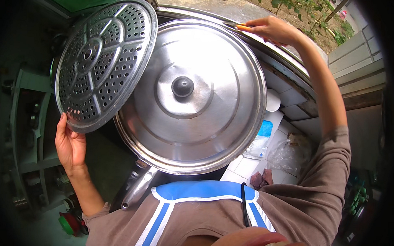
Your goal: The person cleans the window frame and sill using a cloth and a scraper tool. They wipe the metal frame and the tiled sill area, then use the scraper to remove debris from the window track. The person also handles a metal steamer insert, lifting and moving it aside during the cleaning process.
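Observation:
My left hand (72, 148) grips the lower rim of a round, perforated metal steamer plate (104, 72), held tilted at the upper left. The plate overlaps the edge of a large, round metal lid (187, 133) with a black knob (182, 86). Beneath the lid is a pot, mostly hidden; a metal handle (140, 186) sticks out at the lower left. At the upper right, my right hand (273, 31) holds a small tool with an orange handle (244, 28) beside the window frame. The tool's dark tip is too small to tell its kind.
A metal window frame (286, 58) curves past the lid's far side, with plants (284, 3) outside. On the white tiles lie a blue-and-white packet (261, 138), a clear plastic bag (289, 154) and a reddish-brown cloth-like piece (262, 179). Shelves (37, 128) stand left.

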